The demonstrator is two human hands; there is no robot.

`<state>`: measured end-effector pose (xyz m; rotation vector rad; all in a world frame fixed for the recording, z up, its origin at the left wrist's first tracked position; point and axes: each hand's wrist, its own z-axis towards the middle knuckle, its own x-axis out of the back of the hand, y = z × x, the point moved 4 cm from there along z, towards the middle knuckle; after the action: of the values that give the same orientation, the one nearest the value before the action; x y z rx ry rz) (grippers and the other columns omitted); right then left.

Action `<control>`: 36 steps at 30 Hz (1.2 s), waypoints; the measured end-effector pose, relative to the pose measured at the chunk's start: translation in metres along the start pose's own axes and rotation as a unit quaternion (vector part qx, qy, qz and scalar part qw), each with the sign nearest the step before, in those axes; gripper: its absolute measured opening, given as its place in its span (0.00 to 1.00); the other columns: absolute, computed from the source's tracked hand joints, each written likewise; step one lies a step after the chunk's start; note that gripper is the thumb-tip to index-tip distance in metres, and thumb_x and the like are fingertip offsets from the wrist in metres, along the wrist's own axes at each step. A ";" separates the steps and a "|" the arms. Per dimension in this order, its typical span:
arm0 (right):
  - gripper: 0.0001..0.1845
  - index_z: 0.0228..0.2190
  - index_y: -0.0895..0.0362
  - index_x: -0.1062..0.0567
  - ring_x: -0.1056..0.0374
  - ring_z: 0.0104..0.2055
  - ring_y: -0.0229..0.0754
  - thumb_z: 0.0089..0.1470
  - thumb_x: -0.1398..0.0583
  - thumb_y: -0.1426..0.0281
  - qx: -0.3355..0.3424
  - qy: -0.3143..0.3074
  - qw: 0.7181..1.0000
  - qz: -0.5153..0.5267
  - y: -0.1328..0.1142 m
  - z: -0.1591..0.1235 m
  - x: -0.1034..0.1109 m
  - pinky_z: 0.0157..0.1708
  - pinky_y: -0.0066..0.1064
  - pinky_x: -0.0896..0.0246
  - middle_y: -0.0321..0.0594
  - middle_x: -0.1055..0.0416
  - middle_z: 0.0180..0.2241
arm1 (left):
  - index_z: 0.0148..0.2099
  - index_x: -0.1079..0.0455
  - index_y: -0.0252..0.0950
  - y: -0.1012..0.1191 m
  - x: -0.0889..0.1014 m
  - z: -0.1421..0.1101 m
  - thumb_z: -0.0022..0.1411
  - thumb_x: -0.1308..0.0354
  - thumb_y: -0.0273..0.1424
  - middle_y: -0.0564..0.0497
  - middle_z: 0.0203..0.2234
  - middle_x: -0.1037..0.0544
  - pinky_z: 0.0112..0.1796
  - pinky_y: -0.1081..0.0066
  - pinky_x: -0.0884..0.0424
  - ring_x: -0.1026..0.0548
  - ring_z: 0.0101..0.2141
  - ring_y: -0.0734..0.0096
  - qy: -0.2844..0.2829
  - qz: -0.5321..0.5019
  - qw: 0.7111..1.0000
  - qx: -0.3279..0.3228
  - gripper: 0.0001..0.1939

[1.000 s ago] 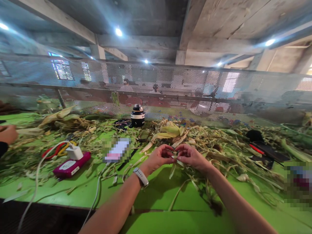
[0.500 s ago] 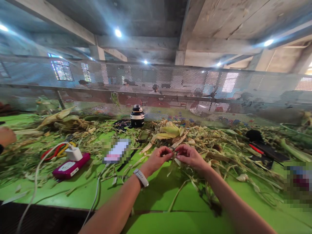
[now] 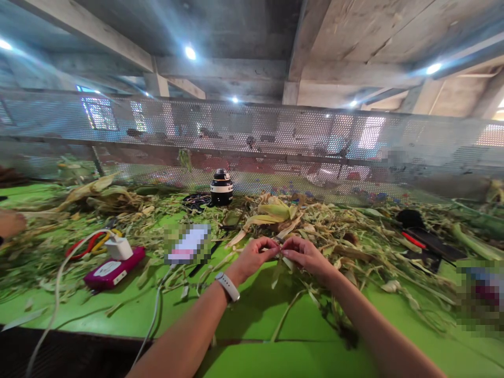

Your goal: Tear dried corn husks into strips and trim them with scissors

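1. Head view, the hands: the left hand (image 3: 255, 257) is closed in a pinch, thumb against fingers, on a small piece of pale green husk (image 3: 277, 274). The right hand (image 3: 307, 255) is pinched as well, its fingertips meeting the left's at the same piece; which hand carries more of it cannot be told.
2. The husk piece is above the middle of the green bench (image 3: 252, 320), toward its near edge, and part of it hangs below the fingertips.
3. A pale-banded watch (image 3: 228, 286) is on the left wrist.
4. Beyond the hands, a larger yellow-green husk (image 3: 275, 212) lies on a heap of dry strips (image 3: 334, 231) that spreads toward the bench's far edge.
5. A black bottle with a white band (image 3: 221, 188) stands upright near that far edge, in front of a perforated screen (image 3: 244, 123).
6. Left of the hands lies a phone (image 3: 189, 243), its screen lit and partly pixelated. Farther toward the left end are a magenta box (image 3: 115, 269) with a white plug (image 3: 119, 248) on it, a white cable (image 3: 58, 283), and red and yellow loops (image 3: 88, 245).
7. Another person's hand (image 3: 11, 224), blurred, shows at the left end.
8. Toward the right end lies a dark object with a red part (image 3: 433, 244); what it is cannot be told.
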<state>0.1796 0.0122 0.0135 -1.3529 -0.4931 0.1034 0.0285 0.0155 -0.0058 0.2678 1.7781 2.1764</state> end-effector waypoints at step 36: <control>0.15 0.25 0.57 0.29 0.40 0.28 0.38 0.52 0.42 0.58 0.097 0.049 0.963 -0.246 0.001 0.000 -0.007 0.30 0.29 0.45 0.35 0.34 0.24 | 0.32 0.29 0.35 -0.006 0.018 0.008 0.52 0.39 0.42 0.48 0.34 0.25 0.41 0.69 0.34 0.29 0.37 0.67 0.140 0.083 0.984 -0.077 0.15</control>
<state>0.1737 0.0098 0.0111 -1.0064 -0.7035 -0.3161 0.0152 0.0307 -0.0107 0.0784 1.7695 2.5638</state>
